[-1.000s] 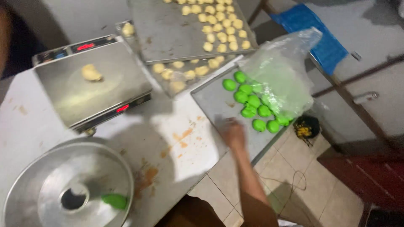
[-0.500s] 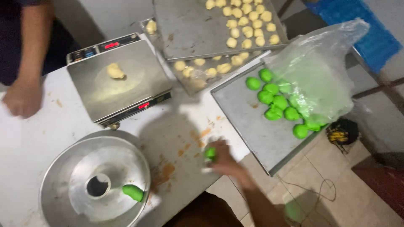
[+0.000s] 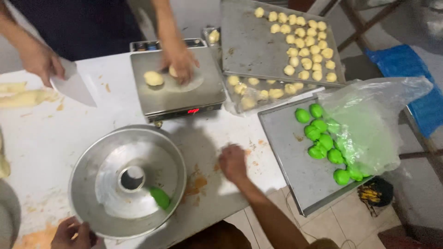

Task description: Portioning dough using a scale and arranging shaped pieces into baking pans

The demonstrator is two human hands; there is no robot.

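On the white table (image 3: 55, 152), the right hand (image 3: 233, 162) presses palm-down, fingers curled together; it probably covers a piece of dough, though nothing shows beneath it. The left hand (image 3: 74, 234) grips the rim of the ring-shaped metal pan (image 3: 127, 180), steadying it; one green dough ball (image 3: 160, 197) lies inside against the wall. More green balls (image 3: 323, 143) sit on a tray (image 3: 300, 175) nearby, half under plastic. Across the table, another person's hand (image 3: 180, 62) rests on the scale (image 3: 175, 87).

Metal scale (image 3: 177, 92) with pale dough ball (image 3: 153, 78), upper tray of pale dough pieces (image 3: 302, 39), white scraper (image 3: 74, 87), blue cloth (image 3: 413, 76)
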